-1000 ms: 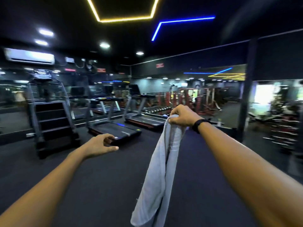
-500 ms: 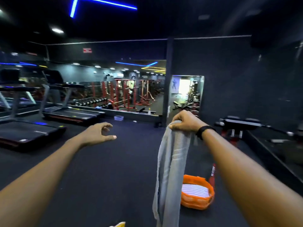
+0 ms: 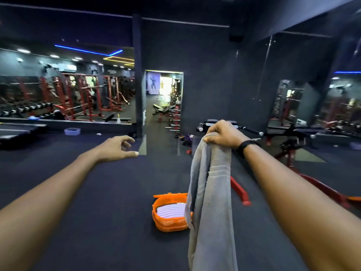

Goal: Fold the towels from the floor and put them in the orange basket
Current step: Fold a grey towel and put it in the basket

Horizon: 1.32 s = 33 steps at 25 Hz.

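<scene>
Right grip stays clenched on the hanging grey towel (left hand open, empty) as the orange basket has swung into view below, so folding comes next.

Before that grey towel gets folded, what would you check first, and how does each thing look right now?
1. Right hand grips the grey towel at its top: ok.
2. Left hand free to take a corner: ok, open and holding nothing.
3. Towel hanging flat: not ok, bunched.
4. Towel's lower end off the floor: cannot tell, out of frame.
5. Orange basket near: ok, on the floor ahead.
6. Room in basket: cannot tell; a striped towel lies inside.
</scene>
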{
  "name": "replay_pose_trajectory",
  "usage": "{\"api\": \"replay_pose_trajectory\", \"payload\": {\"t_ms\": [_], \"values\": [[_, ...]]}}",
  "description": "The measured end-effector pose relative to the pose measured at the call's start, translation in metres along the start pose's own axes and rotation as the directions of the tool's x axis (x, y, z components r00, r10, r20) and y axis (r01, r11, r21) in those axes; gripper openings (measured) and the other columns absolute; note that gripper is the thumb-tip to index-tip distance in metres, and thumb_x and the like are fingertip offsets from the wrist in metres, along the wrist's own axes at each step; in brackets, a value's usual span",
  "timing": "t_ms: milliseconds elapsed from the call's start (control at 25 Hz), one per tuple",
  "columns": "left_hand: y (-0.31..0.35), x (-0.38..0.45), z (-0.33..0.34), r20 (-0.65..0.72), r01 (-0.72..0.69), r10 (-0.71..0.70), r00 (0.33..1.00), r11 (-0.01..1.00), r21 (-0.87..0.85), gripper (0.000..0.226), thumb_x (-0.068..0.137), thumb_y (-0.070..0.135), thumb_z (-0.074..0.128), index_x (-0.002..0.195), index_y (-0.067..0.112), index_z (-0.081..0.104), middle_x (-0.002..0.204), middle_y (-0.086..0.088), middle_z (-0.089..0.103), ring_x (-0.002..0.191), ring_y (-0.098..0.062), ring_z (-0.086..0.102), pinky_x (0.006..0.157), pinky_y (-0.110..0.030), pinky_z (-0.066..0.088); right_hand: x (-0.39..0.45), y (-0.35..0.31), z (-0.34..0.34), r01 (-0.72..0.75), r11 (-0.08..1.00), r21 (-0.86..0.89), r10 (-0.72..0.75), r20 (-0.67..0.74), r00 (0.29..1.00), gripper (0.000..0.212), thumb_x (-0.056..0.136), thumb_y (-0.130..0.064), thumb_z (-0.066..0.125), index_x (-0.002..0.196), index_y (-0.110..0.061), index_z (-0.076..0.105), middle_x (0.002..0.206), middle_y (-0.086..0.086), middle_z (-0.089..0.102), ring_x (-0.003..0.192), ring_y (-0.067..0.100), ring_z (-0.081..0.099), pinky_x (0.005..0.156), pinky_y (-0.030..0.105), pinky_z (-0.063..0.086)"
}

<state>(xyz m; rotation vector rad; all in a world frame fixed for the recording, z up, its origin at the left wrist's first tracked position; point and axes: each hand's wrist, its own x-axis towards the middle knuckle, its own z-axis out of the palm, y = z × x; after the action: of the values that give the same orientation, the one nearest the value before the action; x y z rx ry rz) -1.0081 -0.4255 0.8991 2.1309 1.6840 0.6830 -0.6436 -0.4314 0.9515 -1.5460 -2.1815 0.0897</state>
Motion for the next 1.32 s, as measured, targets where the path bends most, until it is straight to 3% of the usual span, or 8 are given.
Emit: {"api": "replay_pose_trajectory", "payload": {"t_ms": [320, 600, 720, 800, 960, 1080, 1200, 1320], "values": [[0.033, 0.190, 0.066, 0.057, -0.111, 0.115, 0.992, 0.992, -0.066, 0.049, 0.076, 0.047, 0.074, 0.118, 0.031, 0.057, 0.112, 0.007, 0.059, 0.101, -0.010, 0.058, 0.079, -0.025, 0.050, 0.114, 0.108, 0.001, -0.046, 0.994, -0.095, 0.043, -0.039, 0.998, 0.012, 0.077, -0.025, 0.073, 0.081, -0.014, 0.076, 0.082, 0.006, 0.072, 0.084, 0.021, 0.066, 0.078, 0.032, 0.051], [0.037, 0.314, 0.075, 0.064, -0.115, 0.121, 0.991, 0.989, -0.092, 0.044, 0.076, 0.051, 0.072, 0.114, 0.032, 0.060, 0.109, 0.010, 0.061, 0.102, -0.010, 0.059, 0.086, -0.036, 0.055, 0.227, 0.147, 0.012, -0.045, 0.997, -0.069, 0.042, -0.051, 0.998, 0.014, 0.079, -0.026, 0.071, 0.082, -0.012, 0.076, 0.074, 0.007, 0.068, 0.079, 0.018, 0.063, 0.067, 0.027, 0.045], [0.048, 0.348, 0.082, -0.001, -0.139, 0.140, 0.990, 0.984, -0.110, 0.034, 0.076, 0.054, 0.071, 0.100, 0.030, 0.067, 0.097, 0.009, 0.068, 0.093, -0.008, 0.062, 0.085, -0.029, 0.052, 0.276, 0.157, 0.029, -0.026, 0.998, -0.059, 0.023, -0.051, 0.998, 0.015, 0.078, -0.028, 0.071, 0.078, -0.014, 0.074, 0.073, 0.006, 0.068, 0.078, 0.019, 0.063, 0.068, 0.029, 0.049], [0.063, 0.366, 0.091, -0.059, -0.152, 0.146, 0.988, 0.981, -0.122, 0.033, 0.075, 0.056, 0.070, 0.089, 0.025, 0.071, 0.083, 0.010, 0.067, 0.081, -0.005, 0.060, 0.073, -0.021, 0.048, 0.305, 0.161, 0.041, -0.003, 0.999, -0.045, 0.001, -0.049, 0.999, 0.014, 0.077, -0.028, 0.069, 0.072, -0.015, 0.072, 0.071, 0.006, 0.067, 0.074, 0.019, 0.061, 0.065, 0.028, 0.048], [0.084, 0.413, 0.125, -0.120, -0.123, 0.112, 0.986, 0.988, -0.092, 0.041, 0.068, 0.063, 0.070, 0.068, 0.023, 0.063, 0.067, 0.012, 0.061, 0.070, -0.012, 0.058, 0.064, -0.029, 0.049, 0.359, 0.174, 0.053, 0.050, 0.998, 0.043, -0.048, -0.059, 0.997, 0.018, 0.078, -0.029, 0.070, 0.069, -0.014, 0.071, 0.072, 0.008, 0.068, 0.070, 0.014, 0.059, 0.066, 0.030, 0.049], [0.079, 0.456, 0.145, -0.147, -0.043, 0.055, 0.988, 0.996, 0.081, 0.030, 0.071, 0.044, 0.066, 0.061, 0.022, 0.049, 0.078, 0.000, 0.063, 0.081, -0.025, 0.061, 0.060, -0.031, 0.041, 0.400, 0.193, 0.051, 0.133, 0.987, 0.088, -0.126, -0.082, 0.989, 0.016, 0.079, -0.028, 0.072, 0.071, -0.014, 0.074, 0.075, 0.009, 0.070, 0.070, 0.010, 0.058, 0.065, 0.027, 0.048], [0.057, 0.499, 0.147, -0.163, 0.059, -0.035, 0.986, 0.988, 0.145, 0.007, 0.072, 0.023, 0.061, 0.071, 0.018, 0.056, 0.089, -0.007, 0.067, 0.090, -0.030, 0.063, 0.063, -0.029, 0.040, 0.439, 0.224, 0.040, 0.170, 0.972, 0.160, -0.151, -0.122, 0.981, 0.012, 0.081, -0.028, 0.072, 0.070, -0.022, 0.073, 0.076, -0.001, 0.071, 0.072, 0.006, 0.059, 0.064, 0.017, 0.044], [0.026, 0.545, 0.140, -0.125, 0.131, -0.115, 0.986, 0.982, 0.135, 0.020, 0.086, 0.020, 0.058, 0.066, 0.017, 0.054, 0.087, -0.009, 0.066, 0.085, -0.024, 0.061, 0.063, -0.028, 0.037, 0.480, 0.268, 0.032, 0.147, 0.954, 0.263, -0.103, -0.173, 0.980, 0.010, 0.081, -0.026, 0.073, 0.071, -0.024, 0.073, 0.073, -0.010, 0.068, 0.071, 0.002, 0.057, 0.065, 0.018, 0.043]]}}
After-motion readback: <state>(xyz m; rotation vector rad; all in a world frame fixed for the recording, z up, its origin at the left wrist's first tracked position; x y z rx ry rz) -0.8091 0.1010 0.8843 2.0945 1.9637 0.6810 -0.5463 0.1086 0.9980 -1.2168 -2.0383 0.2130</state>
